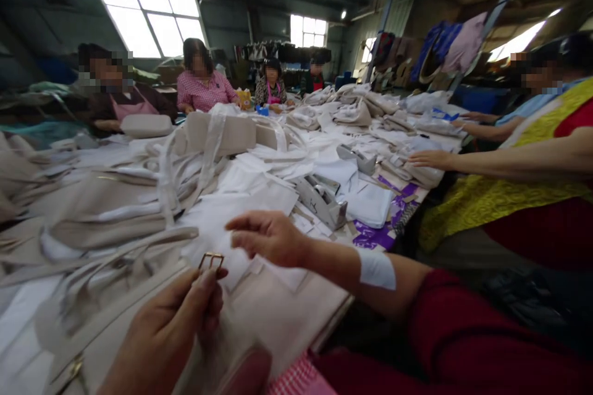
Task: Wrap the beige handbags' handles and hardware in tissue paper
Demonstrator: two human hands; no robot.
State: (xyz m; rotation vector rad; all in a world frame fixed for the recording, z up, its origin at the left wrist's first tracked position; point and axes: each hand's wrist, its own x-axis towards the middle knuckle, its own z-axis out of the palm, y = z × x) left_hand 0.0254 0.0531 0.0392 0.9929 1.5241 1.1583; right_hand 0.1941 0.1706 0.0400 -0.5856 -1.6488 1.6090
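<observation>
The buckle's [212,260] lower edge is hidden behind the thumb and finger of the left hand [169,321], which pinch it from below; its upper part stands clear of their tips. That wrist is cut off by the bottom edge. The right hand's [269,237] fingers are loosely bent, tips slightly apart, near the buckle without touching it, above white sheets [250,194]; its lower fingers are partly hidden. A beige bag [125,315] beside the left hand runs out of view, and a dark pinkish shape [248,373] below is too blurred to name.
</observation>
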